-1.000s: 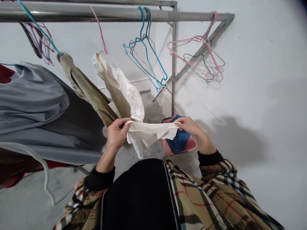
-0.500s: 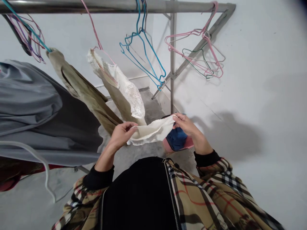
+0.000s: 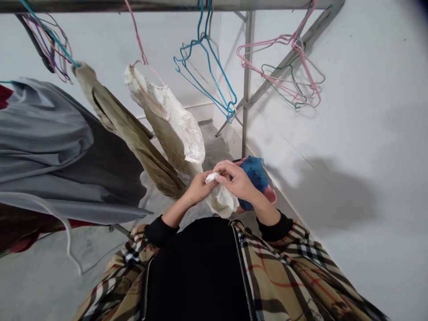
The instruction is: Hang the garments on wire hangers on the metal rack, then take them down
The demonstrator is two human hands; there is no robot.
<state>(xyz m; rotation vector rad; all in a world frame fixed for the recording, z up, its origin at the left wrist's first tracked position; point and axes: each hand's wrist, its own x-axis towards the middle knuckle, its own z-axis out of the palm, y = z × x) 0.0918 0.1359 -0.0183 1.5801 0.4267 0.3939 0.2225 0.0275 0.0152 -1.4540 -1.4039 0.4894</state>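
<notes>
A small white garment (image 3: 222,201) is bunched between my two hands, its lower part hanging loose; its exact kind is hard to make out. My left hand (image 3: 200,186) pinches the gathered top from the left. From the right, my right hand (image 3: 234,177) has its fingers closed on the same gathered cloth, close to the left fingertips. Just behind my hands hangs a white lace garment (image 3: 187,129) on a pink hanger (image 3: 137,35). Beyond my right hand, blue cloth (image 3: 256,171) lies in a pink basin (image 3: 270,194), partly hidden by that hand.
A metal rack bar (image 3: 160,5) crosses the top. Blue hangers (image 3: 203,67) and pink hangers (image 3: 277,44) hang from it. To the left are an olive garment (image 3: 123,129) and a large grey cloth (image 3: 43,129). A white wall (image 3: 368,89) stands at right.
My hands have come together from either end of the white garment, which was stretched between them and is now bunched and drooping. The view has shifted slightly.
</notes>
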